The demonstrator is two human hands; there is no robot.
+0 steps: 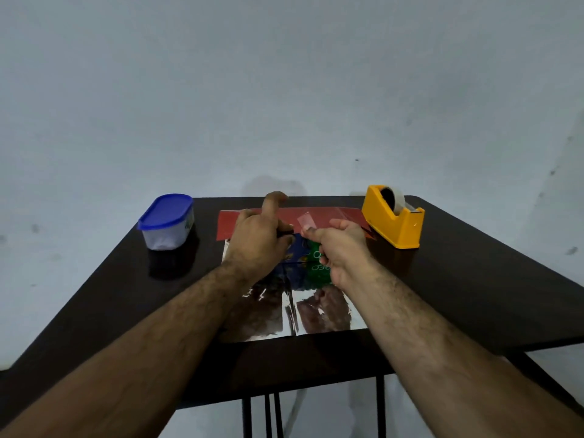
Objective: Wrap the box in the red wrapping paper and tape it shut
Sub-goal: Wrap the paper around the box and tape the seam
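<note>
The red wrapping paper lies on the dark table, its shiny silver underside turned up toward me. A blue and green box sits in the middle of the sheet, mostly hidden by both hands. My left hand rests on the box's left part and holds the folded red flap down, index finger raised. My right hand pinches a short strip of clear tape between thumb and finger, just above the flap's edge.
A yellow tape dispenser with a clear roll stands at the back right, close to the paper. A white tub with a blue lid sits at the back left. A pale wall rises behind the table's far edge.
</note>
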